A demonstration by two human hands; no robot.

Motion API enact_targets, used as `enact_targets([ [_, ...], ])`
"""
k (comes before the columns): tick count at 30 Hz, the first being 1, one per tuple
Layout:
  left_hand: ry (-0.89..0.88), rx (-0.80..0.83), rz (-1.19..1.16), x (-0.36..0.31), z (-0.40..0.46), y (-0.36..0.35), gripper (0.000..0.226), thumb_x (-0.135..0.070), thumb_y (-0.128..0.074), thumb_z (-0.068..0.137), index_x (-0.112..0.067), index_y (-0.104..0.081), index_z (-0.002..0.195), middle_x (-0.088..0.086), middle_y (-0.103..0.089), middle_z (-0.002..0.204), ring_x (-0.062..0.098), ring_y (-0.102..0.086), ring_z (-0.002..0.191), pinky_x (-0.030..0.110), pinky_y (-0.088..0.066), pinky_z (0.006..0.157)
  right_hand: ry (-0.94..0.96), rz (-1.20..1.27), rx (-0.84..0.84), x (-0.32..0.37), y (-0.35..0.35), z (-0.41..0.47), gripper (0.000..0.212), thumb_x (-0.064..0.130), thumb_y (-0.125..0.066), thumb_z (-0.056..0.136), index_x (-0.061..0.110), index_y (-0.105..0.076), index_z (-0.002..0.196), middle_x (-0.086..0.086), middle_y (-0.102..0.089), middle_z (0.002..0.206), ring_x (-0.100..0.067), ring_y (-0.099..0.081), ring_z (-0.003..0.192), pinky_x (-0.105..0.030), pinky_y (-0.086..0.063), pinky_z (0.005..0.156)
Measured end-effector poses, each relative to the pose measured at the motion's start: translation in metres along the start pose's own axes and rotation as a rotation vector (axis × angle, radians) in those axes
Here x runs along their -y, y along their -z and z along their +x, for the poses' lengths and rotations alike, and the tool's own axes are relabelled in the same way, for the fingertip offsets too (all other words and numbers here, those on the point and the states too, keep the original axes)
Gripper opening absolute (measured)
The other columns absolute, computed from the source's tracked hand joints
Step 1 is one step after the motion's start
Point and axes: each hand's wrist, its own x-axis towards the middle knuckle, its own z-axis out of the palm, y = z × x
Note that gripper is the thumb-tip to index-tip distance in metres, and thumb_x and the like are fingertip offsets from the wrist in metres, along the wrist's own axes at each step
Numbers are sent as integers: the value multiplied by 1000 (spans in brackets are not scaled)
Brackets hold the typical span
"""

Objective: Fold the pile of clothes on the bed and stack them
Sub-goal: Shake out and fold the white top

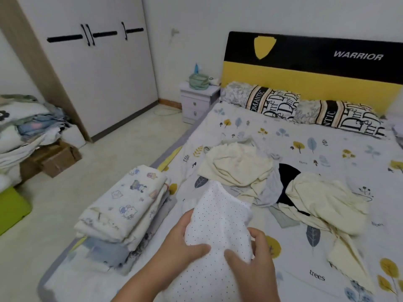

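Item in hand: white dotted garment (218, 232), held up over the near part of the bed (327, 136), between the folded stack (122, 212) and the unfolded pile (261, 182). Left hand (181, 243): grip closed on the garment's left edge, thumb laid across the front of the cloth. Right hand (250, 256): grip closed on the right edge, thumb on the front, fingers curled behind. Folded stack: several pieces, a cartoon-print cloth on top, sitting at the bed's left edge, just left of the garment. Unfolded pile: cream pieces (237, 166), a grey piece (270, 188) and a black piece (287, 177) heaped together, beyond and to the right of the garment, toward the pillows (272, 103). Step judged in hand: squaring this piece before it joins the stack. Handling notes: the cloth looks thin and limp, so lay it flat on the bare sheet just right of the stack, draw both edges taut, and smooth out creases before each fold. Match the finished width to the stack's top piece so the stack stays level. Hazard: the stack sits close to the bed's edge and its upper layers look uneven; set the piece down squarely, not toward the floor side.
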Motion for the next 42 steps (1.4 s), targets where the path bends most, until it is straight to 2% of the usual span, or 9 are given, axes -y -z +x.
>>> enact_targets([
  [5, 5, -97, 6, -21, -27, 37, 69, -24, -73, 61, -56, -48, 117, -25, -63, 111, 1, -63, 101, 31, -54, 85, 19, 48, 109, 29, -25, -12, 38, 12, -70, 75, 34, -46, 94, 7, -65, 94, -11, -63, 81, -25, -46, 62],
  [14, 7, -126, 19, -46, -28, 139, 65, -18, -69, 65, -57, -48, 113, -30, -63, 106, -4, -64, 93, 16, -52, 67, -5, 157, 206, 67, -112, 4, 15, 16, -62, 83, 23, -53, 93, 9, -68, 92, -7, -64, 81, -21, -44, 62],
  [21, 68, -58, 75, -45, 28, 236, 70, -11, -69, 68, -48, -47, 123, -17, -64, 114, 8, -64, 102, 35, -54, 84, -30, 167, 189, 80, -206, 47, 15, 10, -58, 85, 21, -53, 94, 4, -67, 94, -11, -63, 84, -24, -49, 67],
  [28, 20, 51, 41, -28, 92, 303, 72, -8, -69, 74, -54, -46, 124, -25, -60, 117, 4, -63, 103, 22, -55, 72, 18, 202, 83, 77, -275, 91, 17, 12, -57, 85, 27, -54, 93, 9, -68, 91, -11, -66, 83, -28, -55, 71],
  [31, 110, 44, 28, 5, 113, 317, 78, -10, -71, 75, -55, -38, 130, -21, -56, 125, 9, -61, 108, 27, -55, 75, -57, 161, 68, 54, -298, 104, 19, 13, -57, 86, 26, -52, 99, 8, -63, 100, -13, -63, 93, -35, -54, 81],
  [34, 310, -37, 151, 48, 122, 325, 87, -13, -71, 79, -34, -20, 146, -6, -43, 136, 19, -50, 118, 35, -49, 92, -202, -22, 145, 23, -320, 114, 34, 14, -54, 89, 19, -44, 120, 2, -53, 120, -16, -52, 106, -36, -45, 94],
  [36, 412, -79, 172, 70, 126, 332, 81, -16, -71, 79, -24, -24, 145, 0, -47, 133, 22, -52, 115, 41, -47, 96, -298, -84, 144, 7, -327, 120, 42, 18, -55, 90, 16, -38, 129, -4, -50, 125, -18, -49, 106, -34, -42, 95],
  [40, 463, -281, 234, 76, 142, 343, 66, -34, -68, 82, -24, -35, 138, 0, -52, 112, 19, -57, 95, 30, -49, 74, -476, 47, 24, -3, -329, 140, 55, 33, -53, 93, 15, -29, 138, 5, -52, 96, -15, -52, 84, -37, -47, 84],
  [42, 430, -332, 321, 73, 153, 342, 56, -40, -66, 82, -24, -44, 131, 0, -50, 108, 15, -55, 92, 26, -44, 72, -519, 62, 4, -4, -331, 153, 53, 35, -53, 92, 13, -35, 136, 3, -52, 102, -17, -51, 88, -32, -45, 79],
])
